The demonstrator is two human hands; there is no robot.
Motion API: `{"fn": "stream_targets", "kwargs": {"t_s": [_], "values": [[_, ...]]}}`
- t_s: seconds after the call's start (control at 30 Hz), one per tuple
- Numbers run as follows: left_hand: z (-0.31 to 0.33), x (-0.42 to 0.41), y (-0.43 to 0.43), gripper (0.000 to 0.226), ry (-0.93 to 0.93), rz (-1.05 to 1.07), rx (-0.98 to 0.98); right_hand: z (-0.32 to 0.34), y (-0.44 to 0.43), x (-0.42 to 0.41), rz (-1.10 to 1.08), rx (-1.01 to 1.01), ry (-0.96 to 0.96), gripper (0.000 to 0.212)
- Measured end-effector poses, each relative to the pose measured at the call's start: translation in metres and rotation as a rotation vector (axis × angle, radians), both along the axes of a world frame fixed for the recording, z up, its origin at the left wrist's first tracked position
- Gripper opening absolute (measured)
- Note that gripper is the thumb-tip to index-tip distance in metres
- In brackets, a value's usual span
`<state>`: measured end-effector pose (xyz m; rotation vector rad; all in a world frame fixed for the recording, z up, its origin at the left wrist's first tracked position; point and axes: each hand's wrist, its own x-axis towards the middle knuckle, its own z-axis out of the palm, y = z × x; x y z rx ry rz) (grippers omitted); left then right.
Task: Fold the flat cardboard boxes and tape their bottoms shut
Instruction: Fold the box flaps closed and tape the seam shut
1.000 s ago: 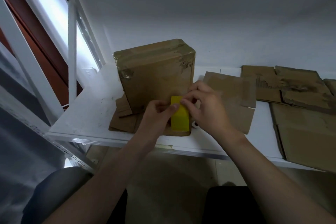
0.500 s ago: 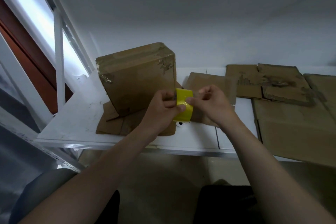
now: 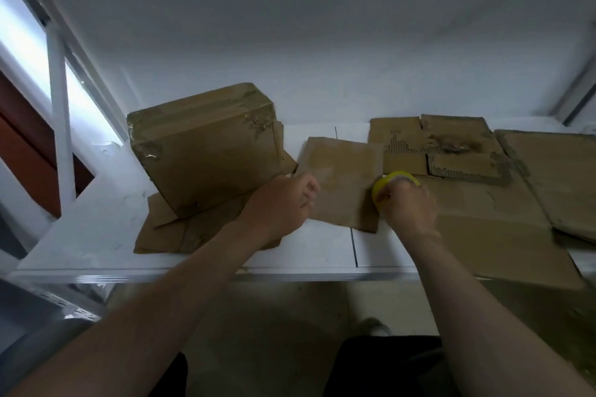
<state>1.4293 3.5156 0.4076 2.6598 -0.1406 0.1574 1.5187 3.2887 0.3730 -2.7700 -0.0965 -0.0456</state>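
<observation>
- Since a moment ago my hands have parted: my right hand (image 3: 407,203) carried the yellow tape roll (image 3: 394,180) right of centre, clasped around it.
- My left hand (image 3: 283,200), loosely curled, sits beside the taped box (image 3: 206,158); whether it grips anything I cannot tell.
- Next flat cardboard sheet (image 3: 342,180) lies on the worktop (image 3: 96,226) between both hands, long axis running away from me, left hand touching its near edge.
</observation>
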Motion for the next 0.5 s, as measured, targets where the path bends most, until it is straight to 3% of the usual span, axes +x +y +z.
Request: {"fn": "stream_targets", "kwargs": {"t_s": [0.17, 0.5], "values": [[0.014, -0.004, 0.017, 0.023, -0.036, 0.085, 0.025, 0.003, 0.002, 0.001, 0.025, -0.027, 0.007, 0.03], [0.078, -0.06, 0.101, 0.035, -0.425, 0.5, 0.081, 0.055, 0.087, -0.012, 0.387, 0.138, -0.267, 0.038]]}}
